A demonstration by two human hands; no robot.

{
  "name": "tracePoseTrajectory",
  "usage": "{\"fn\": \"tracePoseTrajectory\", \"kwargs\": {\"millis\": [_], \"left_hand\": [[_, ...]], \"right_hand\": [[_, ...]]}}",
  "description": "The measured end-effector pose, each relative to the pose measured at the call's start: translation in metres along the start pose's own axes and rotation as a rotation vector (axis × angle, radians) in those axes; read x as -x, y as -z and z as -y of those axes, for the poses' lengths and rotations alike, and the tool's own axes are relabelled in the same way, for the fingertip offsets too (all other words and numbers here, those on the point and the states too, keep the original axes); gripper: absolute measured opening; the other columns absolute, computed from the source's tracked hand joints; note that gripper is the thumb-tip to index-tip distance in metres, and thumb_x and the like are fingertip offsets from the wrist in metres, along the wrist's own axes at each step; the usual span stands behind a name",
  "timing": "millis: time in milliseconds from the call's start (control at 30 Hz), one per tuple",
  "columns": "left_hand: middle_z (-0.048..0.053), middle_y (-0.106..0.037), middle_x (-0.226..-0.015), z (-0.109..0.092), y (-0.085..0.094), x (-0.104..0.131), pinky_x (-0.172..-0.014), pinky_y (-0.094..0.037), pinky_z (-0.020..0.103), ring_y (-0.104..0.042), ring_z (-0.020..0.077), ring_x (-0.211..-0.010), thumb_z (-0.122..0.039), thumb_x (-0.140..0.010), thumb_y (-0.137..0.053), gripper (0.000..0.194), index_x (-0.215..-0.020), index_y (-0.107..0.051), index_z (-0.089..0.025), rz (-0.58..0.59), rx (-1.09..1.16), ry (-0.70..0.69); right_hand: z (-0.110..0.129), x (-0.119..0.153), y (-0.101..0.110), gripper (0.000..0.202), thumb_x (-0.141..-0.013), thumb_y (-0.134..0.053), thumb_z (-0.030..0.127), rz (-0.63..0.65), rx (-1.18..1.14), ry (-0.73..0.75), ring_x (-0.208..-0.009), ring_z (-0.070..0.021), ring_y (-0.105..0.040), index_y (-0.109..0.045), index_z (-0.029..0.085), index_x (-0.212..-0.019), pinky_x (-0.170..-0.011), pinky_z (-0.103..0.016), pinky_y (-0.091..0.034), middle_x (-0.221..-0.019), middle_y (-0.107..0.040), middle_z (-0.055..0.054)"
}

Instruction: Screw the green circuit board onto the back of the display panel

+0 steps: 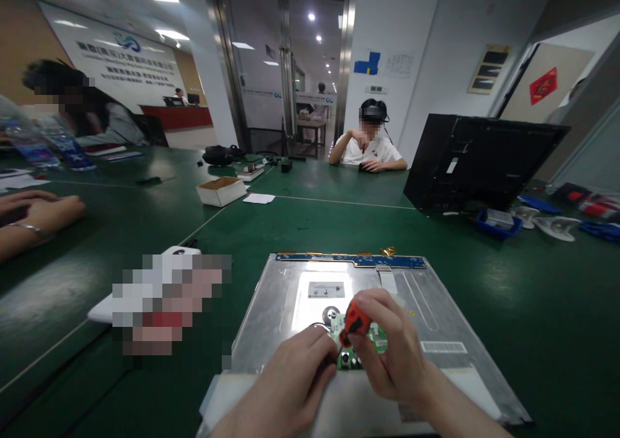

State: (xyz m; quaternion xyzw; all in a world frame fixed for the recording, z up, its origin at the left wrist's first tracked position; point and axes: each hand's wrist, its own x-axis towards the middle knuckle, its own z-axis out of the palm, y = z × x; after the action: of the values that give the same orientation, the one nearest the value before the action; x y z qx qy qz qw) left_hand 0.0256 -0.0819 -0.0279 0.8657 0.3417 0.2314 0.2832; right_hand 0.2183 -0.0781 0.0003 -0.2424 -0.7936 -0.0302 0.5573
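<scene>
A flat metal display panel [285, 309] lies in front of me, with a long blue circuit strip [320, 258] along its far edge. On its middle sits a small green circuit board [378, 340]. My right hand [394, 347] is closed around the red and black handle of a screwdriver [357, 318], whose shaft points down at the board. My left hand [295, 376] has its fingers curled together at the board's left edge, close to the shaft. What those fingers pinch, if anything, is hidden.
A white device [165, 276] lies to the left, partly blurred. An open box [220, 191] stands farther back. At the right are a black monitor casing [484, 160] and a blue tray [498, 223]. Another person [371, 141] sits opposite; another person's hands [43, 215] rest at the left.
</scene>
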Motion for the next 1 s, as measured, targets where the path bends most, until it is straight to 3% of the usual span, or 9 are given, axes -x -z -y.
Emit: {"fn": "tracePoseTrajectory", "kwargs": {"millis": [333,900,1000], "left_hand": [[0.007,-0.064,-0.101,-0.001,0.001,0.000,-0.078,-0.048,0.032,-0.059,0.0224,-0.089,-0.010,-0.090,-0.048,0.019,-0.101,-0.058,-0.021,0.025,0.006,0.013],[0.006,-0.062,-0.102,-0.008,0.005,0.000,-0.074,-0.044,0.032,-0.058,0.0221,-0.089,-0.008,-0.083,-0.050,0.022,-0.100,-0.054,-0.021,0.009,0.008,0.037],[0.005,-0.062,-0.100,-0.011,0.006,0.001,-0.073,-0.045,0.031,-0.060,0.0211,-0.087,-0.008,-0.084,-0.049,0.022,-0.100,-0.054,-0.021,-0.007,0.006,0.033]], "right_hand": [[-0.003,0.007,-0.003,0.055,-0.090,-0.045,0.010,-0.031,-0.004,-0.019,-0.081,-0.0202,-0.064,-0.036,0.020,-0.144,-0.064,-0.034,-0.054,-0.092,-0.065,-0.006],[-0.007,0.013,0.001,0.061,-0.092,-0.049,0.012,-0.064,-0.082,-0.060,-0.079,-0.0196,-0.062,-0.033,0.025,-0.149,-0.063,-0.035,-0.055,-0.099,-0.063,-0.008],[-0.009,0.010,0.002,0.056,-0.094,-0.049,0.013,-0.111,-0.099,-0.128,-0.076,-0.0178,-0.062,-0.036,0.026,-0.147,-0.061,-0.032,-0.056,-0.098,-0.062,-0.006]]}}
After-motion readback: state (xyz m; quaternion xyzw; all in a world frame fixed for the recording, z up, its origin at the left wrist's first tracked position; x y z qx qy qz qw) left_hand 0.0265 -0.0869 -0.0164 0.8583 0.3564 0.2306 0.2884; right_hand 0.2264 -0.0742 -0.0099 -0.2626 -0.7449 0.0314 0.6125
